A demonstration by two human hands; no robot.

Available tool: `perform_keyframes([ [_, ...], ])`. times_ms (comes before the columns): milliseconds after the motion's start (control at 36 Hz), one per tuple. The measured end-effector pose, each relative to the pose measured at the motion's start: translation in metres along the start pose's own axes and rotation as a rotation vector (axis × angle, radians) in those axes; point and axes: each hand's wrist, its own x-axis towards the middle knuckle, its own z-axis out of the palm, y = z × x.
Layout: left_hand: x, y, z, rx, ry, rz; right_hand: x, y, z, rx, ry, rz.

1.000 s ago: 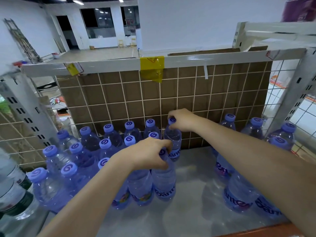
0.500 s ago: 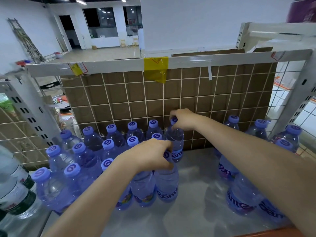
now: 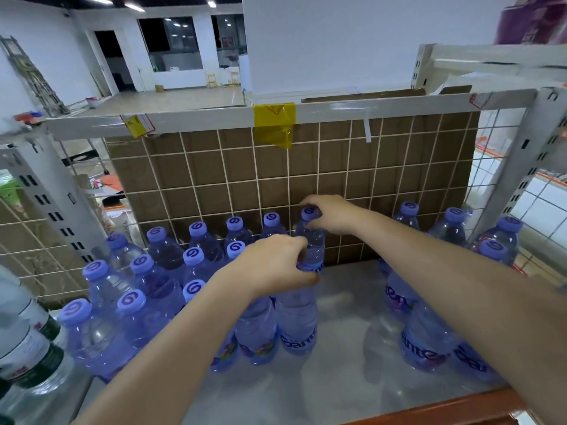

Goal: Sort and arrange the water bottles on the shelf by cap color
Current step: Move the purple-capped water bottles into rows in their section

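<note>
Head view, looking down onto a pale grey metal shelf (image 3: 343, 357) backed by a white wire grid (image 3: 288, 167) with brown cardboard behind it. On the left half, a tight block of clear plastic water bottles with lilac spiral-marked caps (image 3: 144, 289), standing upright in rows. On the right, a smaller group of the same lilac-capped bottles (image 3: 429, 342), well apart from the block, bare shelf between. Right hand (image 3: 334, 214) reached to the back row, fingers curled round the neck of the rearmost bottle at the block's right end (image 3: 310, 240), just below its cap, close to the grid. Left hand (image 3: 276, 265) nearer the camera, fingers and thumb curled over the top of the front bottle of that same right-end column (image 3: 297, 320), its cap hidden under the palm. Both bottles upright, bases on the shelf as far as can be seen. At the far left edge, two clear bottles with white labels and dark green bands (image 3: 27, 348), beyond the shelf's upright post. Yellow tape (image 3: 274, 121) stuck over the white top rail.
</note>
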Motion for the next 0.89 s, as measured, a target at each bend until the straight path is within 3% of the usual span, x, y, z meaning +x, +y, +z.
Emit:
perform_keyframes([
  [194,0.013,0.032,0.0,0.093,0.161,0.116,-0.038,-0.001,-0.034,-0.096,0.066,-0.031],
  [444,0.029,0.081,0.027,-0.093,0.052,0.255,-0.083,0.04,-0.068,-0.233,0.021,0.097],
  [694,0.04,0.128,0.047,-0.16,-0.065,0.289,-0.101,0.078,-0.08,-0.399,-0.182,0.294],
  [889,0.045,0.16,0.064,-0.115,-0.046,0.359,-0.104,0.092,-0.075,-0.293,-0.261,0.308],
])
